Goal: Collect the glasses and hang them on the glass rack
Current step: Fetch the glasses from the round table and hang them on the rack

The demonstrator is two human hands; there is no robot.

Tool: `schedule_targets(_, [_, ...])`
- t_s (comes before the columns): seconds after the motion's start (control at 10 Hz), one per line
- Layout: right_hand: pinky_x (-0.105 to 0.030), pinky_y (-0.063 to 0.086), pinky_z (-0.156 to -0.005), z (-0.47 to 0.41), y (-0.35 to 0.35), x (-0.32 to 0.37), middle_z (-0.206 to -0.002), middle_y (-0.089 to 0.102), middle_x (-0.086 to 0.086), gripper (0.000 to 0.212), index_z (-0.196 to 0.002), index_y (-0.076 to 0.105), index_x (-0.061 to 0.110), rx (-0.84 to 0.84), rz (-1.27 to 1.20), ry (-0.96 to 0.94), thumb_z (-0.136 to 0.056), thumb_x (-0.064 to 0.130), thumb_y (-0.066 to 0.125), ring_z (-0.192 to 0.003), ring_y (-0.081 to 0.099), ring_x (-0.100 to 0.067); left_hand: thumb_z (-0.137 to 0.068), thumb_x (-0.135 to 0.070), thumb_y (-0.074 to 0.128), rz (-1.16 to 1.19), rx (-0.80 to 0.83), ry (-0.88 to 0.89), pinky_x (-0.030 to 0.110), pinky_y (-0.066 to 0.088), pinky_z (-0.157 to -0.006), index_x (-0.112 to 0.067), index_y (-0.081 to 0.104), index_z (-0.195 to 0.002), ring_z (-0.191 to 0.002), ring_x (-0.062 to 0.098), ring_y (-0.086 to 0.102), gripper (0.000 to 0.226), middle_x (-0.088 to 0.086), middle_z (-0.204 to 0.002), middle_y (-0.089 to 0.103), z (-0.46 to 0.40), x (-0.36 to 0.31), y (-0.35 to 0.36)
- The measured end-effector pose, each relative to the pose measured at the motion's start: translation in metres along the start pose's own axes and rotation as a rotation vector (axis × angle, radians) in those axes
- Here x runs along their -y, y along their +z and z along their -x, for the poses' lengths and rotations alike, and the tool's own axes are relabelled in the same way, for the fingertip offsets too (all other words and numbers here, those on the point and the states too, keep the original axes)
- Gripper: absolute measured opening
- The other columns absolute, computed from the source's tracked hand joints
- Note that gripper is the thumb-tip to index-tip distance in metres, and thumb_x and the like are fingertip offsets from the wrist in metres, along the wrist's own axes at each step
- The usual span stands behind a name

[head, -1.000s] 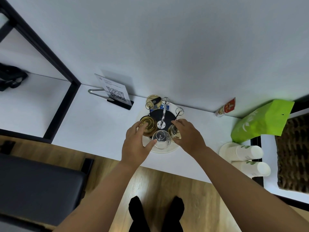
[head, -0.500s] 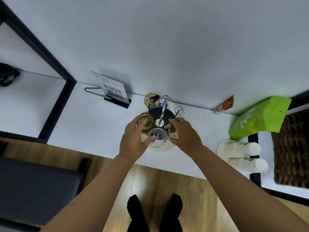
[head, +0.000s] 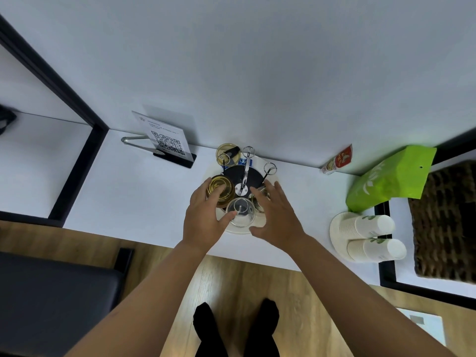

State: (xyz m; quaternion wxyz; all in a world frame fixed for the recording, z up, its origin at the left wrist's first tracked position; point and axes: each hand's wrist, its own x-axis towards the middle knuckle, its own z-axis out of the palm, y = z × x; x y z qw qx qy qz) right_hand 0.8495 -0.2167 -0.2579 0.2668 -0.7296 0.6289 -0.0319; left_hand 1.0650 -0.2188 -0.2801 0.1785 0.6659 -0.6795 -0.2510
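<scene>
The glass rack (head: 244,176) has a black round base, a chrome post and ring-tipped arms, and stands on a white round tray (head: 233,229). An amber glass (head: 222,189) hangs upside down at its left. A clear glass (head: 241,212) hangs in front, and another amber glass (head: 259,199) at the right is partly hidden. A fourth amber glass (head: 227,151) sits behind the rack. My left hand (head: 206,217) lays its fingertips on the left amber glass while its thumb touches the clear glass. My right hand (head: 277,215) hovers over the right glass, fingers spread.
A QR-code sign (head: 167,143) and metal tongs (head: 134,139) lie at the back left. Two paper cup stacks (head: 371,235), a green bag (head: 389,179), a small sachet (head: 337,161) and a wicker basket (head: 445,222) are to the right. A dark bench (head: 51,300) is at the lower left.
My right hand has let go of the right amber glass and spread its fingers. My left hand has hardly moved.
</scene>
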Motion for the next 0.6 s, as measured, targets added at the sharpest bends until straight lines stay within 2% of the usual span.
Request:
schedule_targets(0.1, [-0.057, 0.015, -0.126, 0.0017, 0.0050, 0.0020, -0.177, 0.002, -0.005, 0.113, -0.166, 0.021, 0.031, 0.014, 0.027, 0.022, -0.077, 0.057, 0.085, -0.162, -0.011, -0.029, -0.087, -0.061, 0.071, 0.004, 0.006, -0.005, 0.041, 0.047, -0.105, -0.033, 0.048, -0.149, -0.148, 0.020, 0.030, 0.072, -0.003, -0.165, 0.029, 0.0002, 0.0009, 0.0027])
schedule_targets(0.2, [-0.060, 0.012, -0.126, 0.0006, 0.0045, 0.0016, -0.177, 0.000, -0.004, 0.115, -0.167, 0.021, 0.032, 0.015, 0.052, 0.030, -0.076, 0.066, 0.082, -0.162, -0.013, -0.030, -0.087, -0.063, 0.070, -0.011, 0.008, -0.008, 0.042, 0.048, -0.104, -0.033, 0.048, -0.149, -0.147, 0.020, 0.031, 0.072, -0.003, -0.165, 0.029, -0.0002, 0.0011, 0.0033])
schedule_targets(0.6, [-0.064, 0.013, -0.124, -0.0005, 0.0049, 0.0023, -0.177, -0.007, -0.002, 0.112, -0.166, 0.025, 0.031, 0.011, 0.060, 0.037, -0.077, 0.067, 0.082, -0.161, -0.018, -0.028, -0.087, -0.069, 0.064, 0.005, 0.018, 0.022, 0.044, 0.046, -0.108, -0.034, 0.046, -0.151, -0.150, 0.022, 0.028, 0.075, -0.004, -0.167, 0.025, 0.0026, 0.0017, -0.0014])
